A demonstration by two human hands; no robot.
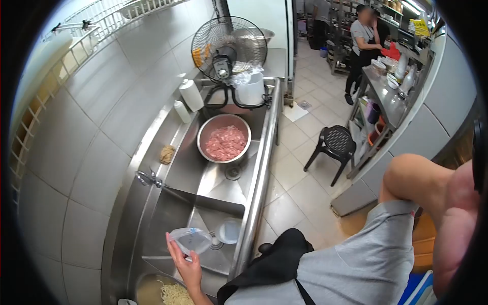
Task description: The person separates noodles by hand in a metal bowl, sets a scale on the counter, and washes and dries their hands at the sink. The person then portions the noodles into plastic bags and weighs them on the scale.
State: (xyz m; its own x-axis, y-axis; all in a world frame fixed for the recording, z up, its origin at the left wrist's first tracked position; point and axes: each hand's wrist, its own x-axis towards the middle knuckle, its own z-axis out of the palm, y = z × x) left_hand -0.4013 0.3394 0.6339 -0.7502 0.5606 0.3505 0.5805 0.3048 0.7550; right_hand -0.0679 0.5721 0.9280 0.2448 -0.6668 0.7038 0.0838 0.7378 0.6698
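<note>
My left hand [187, 267] is at the bottom, over the near sink basin, with its fingers and thumb around a clear plastic container [190, 241]. A round translucent tub [230, 231] rests in that basin by the drain. Below my left hand, a bowl of pale shredded strips [175, 294] in cloudy liquid is partly cut off by the frame. My right arm is bent and raised at the right edge. Very close to the camera there, my right hand [460, 234] is only partly seen, and its fingers are hidden.
In the far basin sits a steel bowl [202, 133] of raw sliced meat. White bottles [191, 95], a crumpled cloth [166, 154] and a faucet [148, 178] line the wall side. A fan [223, 63] stands beyond. A black stool [335, 145] and another person [363, 40] are to the right.
</note>
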